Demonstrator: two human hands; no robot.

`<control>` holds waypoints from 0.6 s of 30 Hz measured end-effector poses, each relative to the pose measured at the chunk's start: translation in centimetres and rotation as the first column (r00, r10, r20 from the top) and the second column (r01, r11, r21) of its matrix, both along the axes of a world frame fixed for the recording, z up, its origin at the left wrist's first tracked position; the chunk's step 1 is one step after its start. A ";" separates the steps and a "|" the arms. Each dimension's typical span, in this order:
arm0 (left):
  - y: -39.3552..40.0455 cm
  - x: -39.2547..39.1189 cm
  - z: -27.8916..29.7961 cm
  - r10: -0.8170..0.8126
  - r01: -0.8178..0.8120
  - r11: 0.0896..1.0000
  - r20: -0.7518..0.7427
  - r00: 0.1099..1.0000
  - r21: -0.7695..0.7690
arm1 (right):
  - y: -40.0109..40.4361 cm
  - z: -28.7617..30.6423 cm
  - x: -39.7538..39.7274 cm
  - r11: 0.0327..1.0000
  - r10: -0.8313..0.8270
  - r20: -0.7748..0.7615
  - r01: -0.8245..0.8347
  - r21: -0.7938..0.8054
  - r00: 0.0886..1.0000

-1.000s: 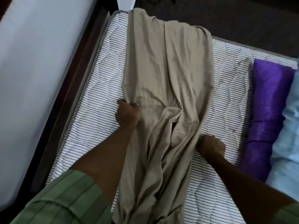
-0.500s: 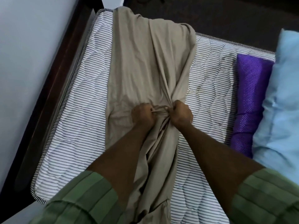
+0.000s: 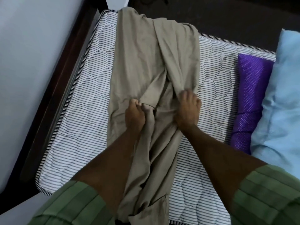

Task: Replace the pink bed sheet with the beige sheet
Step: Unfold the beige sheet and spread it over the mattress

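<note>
No text, label, brand, number or sign can be read anywhere in the view, neither on the fabrics nor on the bed.

- Beige sheet (image 3: 142,62): thin, soft cloth, matt, falling in loose folds and creases.
- Mattress (image 3: 78,111): quilted fabric cover, matt, printed with fine dark stripes on white, stitched in wavy lines; striped piping cord along the edge.
- Bed frame (image 3: 55,88): dark wood, smooth, with a faint sheen.
- Purple pillow (image 3: 250,98): glossy, satin-like cloth with a fine dotted, mesh-like texture.
- Light blue pillow (image 3: 282,101): soft, matt cloth, gently crumpled.
- Wall (image 3: 32,46): smooth, matt, pale painted surface.
- Sleeves (image 3: 266,195): green woven cloth, matt, with ribbed stripes.
</note>
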State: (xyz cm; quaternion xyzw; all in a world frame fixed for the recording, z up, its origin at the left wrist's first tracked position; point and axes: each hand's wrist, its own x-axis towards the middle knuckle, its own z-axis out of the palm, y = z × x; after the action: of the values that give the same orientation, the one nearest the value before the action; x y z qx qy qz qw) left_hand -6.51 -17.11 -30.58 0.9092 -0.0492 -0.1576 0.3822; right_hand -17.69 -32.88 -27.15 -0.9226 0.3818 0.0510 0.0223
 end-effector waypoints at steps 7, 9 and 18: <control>-0.9 -0.6 1.1 -0.150 0.155 0.979 0.048 0.988 -0.133 | 0.8 -1.7 2.9 0.847 0.524 0.143 -0.532 0.019 0.839; 0.0 -0.6 0.7 -0.158 0.163 0.985 0.086 0.984 -0.053 | -1.0 -0.8 2.1 0.848 0.529 -0.065 -0.525 0.073 0.846; 2.5 0.3 -0.8 0.158 -0.081 0.883 -0.129 0.979 0.463 | -5.3 -1.5 -6.0 0.986 0.160 -0.872 -0.110 0.122 0.463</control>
State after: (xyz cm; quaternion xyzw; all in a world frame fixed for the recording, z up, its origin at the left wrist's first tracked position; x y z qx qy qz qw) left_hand -6.24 -14.65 -31.40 0.9587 0.0767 -0.2143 0.1704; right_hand -23.68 -38.14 -28.69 -0.7922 0.2637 0.5271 -0.1581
